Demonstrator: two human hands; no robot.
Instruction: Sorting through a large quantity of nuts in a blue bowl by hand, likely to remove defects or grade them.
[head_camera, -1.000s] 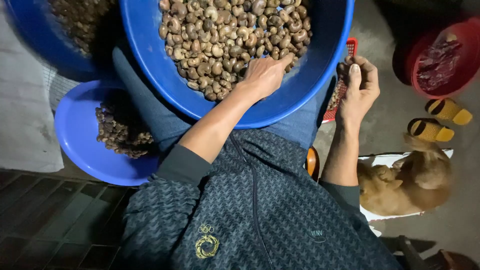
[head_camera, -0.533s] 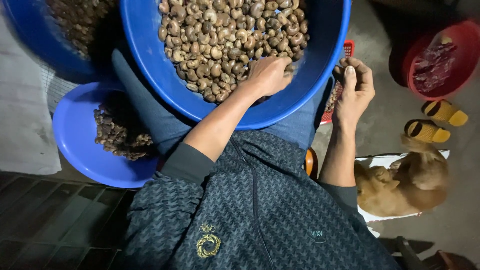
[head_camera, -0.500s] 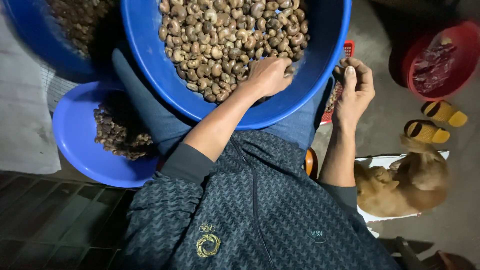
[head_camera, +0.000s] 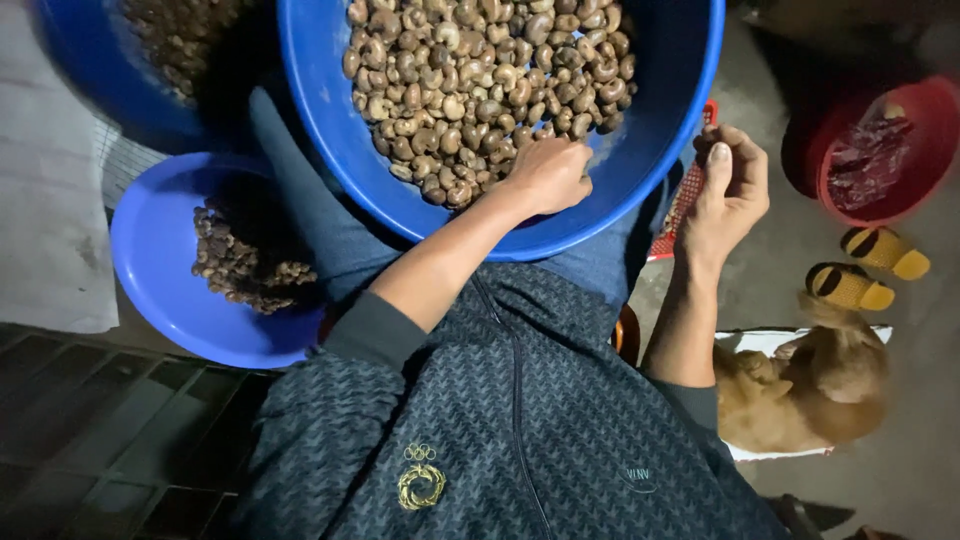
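Note:
A large blue basin heaped with pale brown cashew nuts rests on my lap. My left hand lies inside it at the near edge of the pile, fingers curled shut around a few nuts. My right hand hovers outside the basin to the right, above a red slotted basket. Its fingers are curled against the raised thumb around something small and dark that I cannot make out.
A smaller blue bowl with a dark heap of nuts sits at my left, and another blue basin lies behind it. On the right are a red tub, yellow slippers and a brown dog lying on white board.
My left hand went from an outstretched finger on the nuts to a closed curl drawn back toward the near rim. The right hand stayed by the red basket.

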